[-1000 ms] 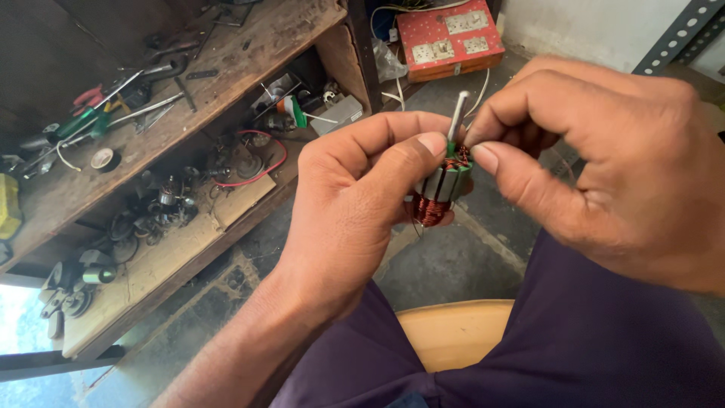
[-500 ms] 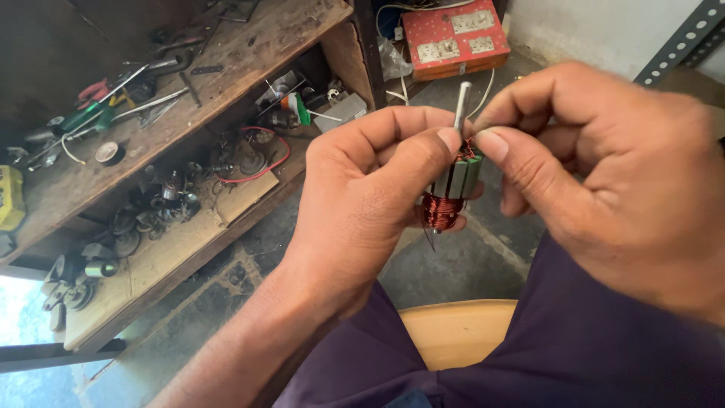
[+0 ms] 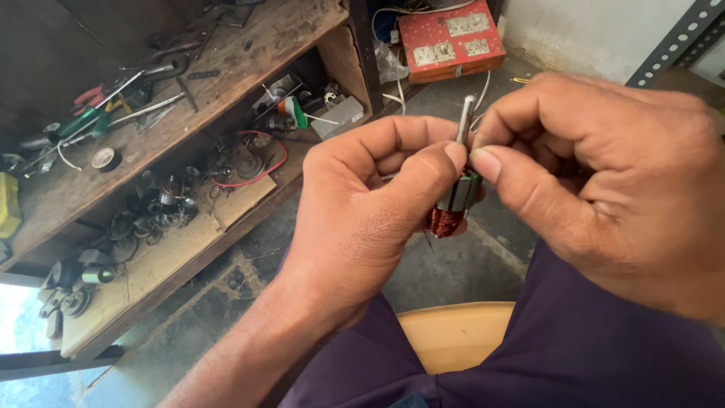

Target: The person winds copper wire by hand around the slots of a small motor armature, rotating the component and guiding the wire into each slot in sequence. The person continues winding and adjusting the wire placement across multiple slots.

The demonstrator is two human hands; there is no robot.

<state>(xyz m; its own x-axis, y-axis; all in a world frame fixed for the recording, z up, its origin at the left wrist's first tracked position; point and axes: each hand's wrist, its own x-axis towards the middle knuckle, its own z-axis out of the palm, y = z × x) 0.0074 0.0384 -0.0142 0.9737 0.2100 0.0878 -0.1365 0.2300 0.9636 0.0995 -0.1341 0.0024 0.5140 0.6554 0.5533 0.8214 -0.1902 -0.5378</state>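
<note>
A small motor armature (image 3: 451, 204) with reddish copper windings, a grey laminated core and a steel shaft pointing up is held between both hands at the middle of the view. My left hand (image 3: 362, 219) grips its core with thumb and fingers. From the right, my right hand (image 3: 612, 189) pinches the upper part of the armature near the shaft, thumb tip against the core. Most of the core is hidden by my fingers.
A wooden workbench (image 3: 249, 45) at the left carries screwdrivers, pliers and tape. Its lower shelf (image 3: 162, 261) holds motor parts and red wire. A red switch box (image 3: 449, 38) stands on the floor behind. A wooden stool seat (image 3: 453, 332) shows between my legs.
Both hands shifted slightly to the right with the armature. The right thumb has slid down along the core, and the shaft now stands more upright.
</note>
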